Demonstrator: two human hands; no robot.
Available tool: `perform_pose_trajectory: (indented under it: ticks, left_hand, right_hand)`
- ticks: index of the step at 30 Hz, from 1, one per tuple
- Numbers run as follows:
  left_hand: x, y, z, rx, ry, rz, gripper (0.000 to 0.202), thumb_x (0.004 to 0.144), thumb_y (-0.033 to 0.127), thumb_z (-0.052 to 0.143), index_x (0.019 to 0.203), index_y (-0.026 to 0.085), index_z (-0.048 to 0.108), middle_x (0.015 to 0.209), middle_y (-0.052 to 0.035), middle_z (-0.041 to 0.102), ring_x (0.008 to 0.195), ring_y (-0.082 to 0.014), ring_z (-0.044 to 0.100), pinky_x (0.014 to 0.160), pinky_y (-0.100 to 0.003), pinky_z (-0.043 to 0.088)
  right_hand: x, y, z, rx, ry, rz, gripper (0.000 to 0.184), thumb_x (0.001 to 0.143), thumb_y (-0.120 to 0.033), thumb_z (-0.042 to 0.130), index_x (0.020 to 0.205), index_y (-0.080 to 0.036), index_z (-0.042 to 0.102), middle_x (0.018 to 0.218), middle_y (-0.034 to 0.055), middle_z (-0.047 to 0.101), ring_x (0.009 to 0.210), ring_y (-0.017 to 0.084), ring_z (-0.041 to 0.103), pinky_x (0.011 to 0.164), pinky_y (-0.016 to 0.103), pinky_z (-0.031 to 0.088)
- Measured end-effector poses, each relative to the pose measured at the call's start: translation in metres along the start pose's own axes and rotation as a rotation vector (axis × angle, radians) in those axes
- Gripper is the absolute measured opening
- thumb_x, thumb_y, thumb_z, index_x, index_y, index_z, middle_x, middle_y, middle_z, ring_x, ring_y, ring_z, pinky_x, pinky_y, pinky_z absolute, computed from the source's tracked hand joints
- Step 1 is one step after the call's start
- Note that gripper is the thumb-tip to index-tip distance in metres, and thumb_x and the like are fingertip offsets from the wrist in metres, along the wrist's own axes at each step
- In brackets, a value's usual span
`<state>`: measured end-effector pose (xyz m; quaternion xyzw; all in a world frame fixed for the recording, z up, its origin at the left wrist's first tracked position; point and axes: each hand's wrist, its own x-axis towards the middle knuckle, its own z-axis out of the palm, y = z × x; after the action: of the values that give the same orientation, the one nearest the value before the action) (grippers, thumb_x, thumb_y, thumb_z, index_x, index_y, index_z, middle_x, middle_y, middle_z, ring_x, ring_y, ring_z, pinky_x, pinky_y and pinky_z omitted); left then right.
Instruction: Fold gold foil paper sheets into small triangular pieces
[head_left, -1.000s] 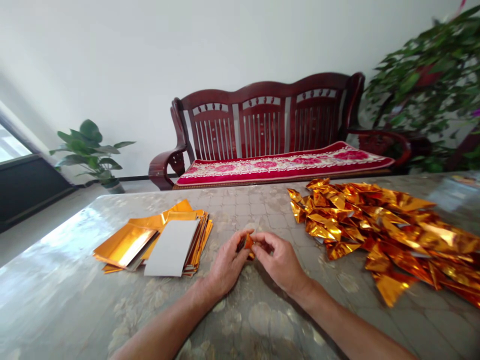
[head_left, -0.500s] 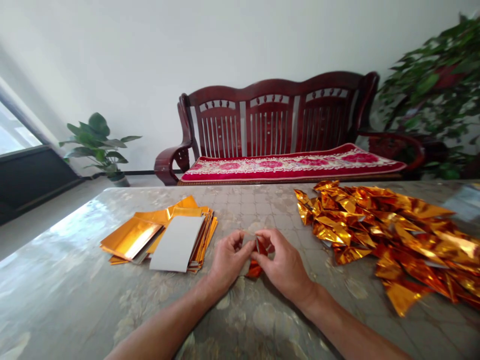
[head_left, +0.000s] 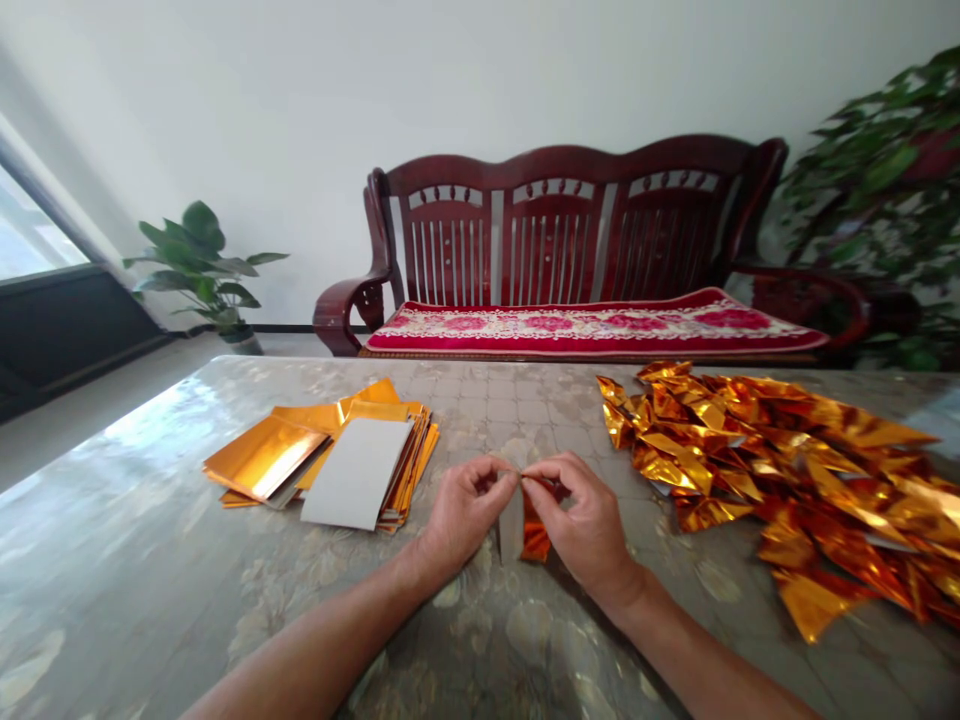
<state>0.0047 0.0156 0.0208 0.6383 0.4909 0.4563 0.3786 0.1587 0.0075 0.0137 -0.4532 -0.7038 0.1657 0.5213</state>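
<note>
Over the near middle of the table, my left hand [head_left: 474, 505] and my right hand [head_left: 581, 510] meet at their fingertips. Both pinch the top of one piece of gold foil paper [head_left: 535, 535], partly folded, which hangs below the fingers. Its grey back shows on the left and its shiny orange side on the right. The fingers hide the upper fold. To the left of my left hand lies a stack of flat gold foil sheets [head_left: 270, 455], with a grey-backed sheet [head_left: 358, 472] on top. A heap of folded gold foil pieces [head_left: 810, 470] spreads to the right of my right hand.
The table [head_left: 187, 590] has a glossy patterned cover. Behind its far edge stands a dark red wooden bench [head_left: 555, 220] with a red floral cushion [head_left: 547, 325]. Potted plants stand at the left [head_left: 199, 265] and right [head_left: 892, 180]. A pale translucent item lies at the far right edge.
The foil paper now hangs lower, with its grey back in view beside the orange side. My fingertips have come together at its top. The camera view has shifted slightly.
</note>
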Motion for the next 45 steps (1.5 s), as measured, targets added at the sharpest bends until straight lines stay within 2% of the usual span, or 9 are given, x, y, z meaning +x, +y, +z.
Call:
perform_pose_trajectory:
  ticks: [7,16,22,27,31,35,40,45]
  left_hand:
    - [0.001,0.006,-0.001,-0.095,0.002,-0.073,0.018,0.076,0.026,0.058,0.065,0.014,0.066,0.057,0.0029,0.057,0.056,-0.0097,0.049,0.056,-0.019,0.040]
    - [0.002,0.006,-0.003,-0.198,-0.061,-0.197,0.024,0.075,0.034,0.060,0.063,0.014,0.063,0.054,0.0038,0.050,0.051,-0.0083,0.043,0.049,-0.019,0.034]
    - [0.005,0.000,-0.007,-0.130,-0.081,-0.154,0.036,0.082,0.038,0.054,0.054,0.016,0.049,0.052,0.0047,0.041,0.051,-0.0074,0.038,0.049,-0.019,0.030]
    - [0.008,-0.003,-0.008,-0.150,-0.081,-0.164,0.034,0.079,0.042,0.060,0.059,0.014,0.056,0.053,0.0051,0.044,0.051,-0.0069,0.037,0.049,-0.019,0.029]
    - [0.009,-0.007,-0.009,-0.053,-0.020,-0.075,0.030,0.079,0.037,0.058,0.061,0.013,0.061,0.056,0.0036,0.051,0.054,-0.0083,0.044,0.052,-0.019,0.033]
    - [0.006,-0.008,-0.008,0.125,0.054,0.012,0.027,0.081,0.030,0.054,0.065,0.013,0.066,0.058,0.0026,0.056,0.058,-0.0099,0.050,0.056,-0.020,0.036]
    - [0.003,-0.007,-0.005,0.227,0.039,0.037,0.023,0.081,0.025,0.053,0.067,0.014,0.068,0.060,0.0019,0.061,0.059,-0.0110,0.054,0.059,-0.020,0.038]
    - [0.004,-0.009,-0.005,0.207,0.025,0.031,0.021,0.080,0.027,0.056,0.070,0.014,0.070,0.062,0.0013,0.065,0.059,-0.0111,0.056,0.058,-0.020,0.039]
  right_hand:
    - [-0.001,-0.001,-0.003,-0.074,0.002,-0.137,0.011,0.089,-0.018,0.058,0.087,-0.024,0.067,0.080,0.0024,0.063,0.075,0.016,0.061,0.070,0.028,0.050]
    - [-0.002,-0.001,-0.008,-0.303,-0.030,-0.324,0.016,0.089,-0.014,0.057,0.095,-0.023,0.069,0.081,0.0041,0.066,0.079,0.018,0.060,0.073,0.030,0.048]
    - [-0.003,-0.004,-0.012,-0.478,-0.089,-0.426,0.018,0.089,-0.013,0.057,0.097,-0.021,0.070,0.082,0.0053,0.068,0.079,0.019,0.057,0.072,0.031,0.044]
    - [-0.003,-0.009,-0.012,-0.519,-0.107,-0.459,0.018,0.090,-0.017,0.057,0.101,-0.020,0.071,0.084,0.0056,0.068,0.080,0.020,0.055,0.072,0.033,0.043]
    - [-0.002,-0.006,-0.011,-0.290,-0.179,-0.344,0.021,0.092,-0.021,0.055,0.108,-0.019,0.069,0.094,0.0065,0.068,0.088,0.021,0.057,0.079,0.034,0.046]
    - [0.000,0.002,-0.010,-0.086,-0.109,-0.097,0.016,0.094,-0.025,0.054,0.094,-0.021,0.070,0.089,0.0042,0.067,0.087,0.018,0.061,0.080,0.030,0.048]
    - [0.001,0.006,-0.006,-0.073,-0.186,0.063,0.011,0.088,-0.026,0.060,0.083,-0.022,0.070,0.078,0.0012,0.067,0.078,0.018,0.062,0.074,0.028,0.046]
    - [0.000,0.009,-0.001,-0.032,-0.203,0.173,0.012,0.083,-0.026,0.063,0.073,-0.021,0.067,0.072,0.0002,0.067,0.072,0.017,0.061,0.069,0.026,0.044]
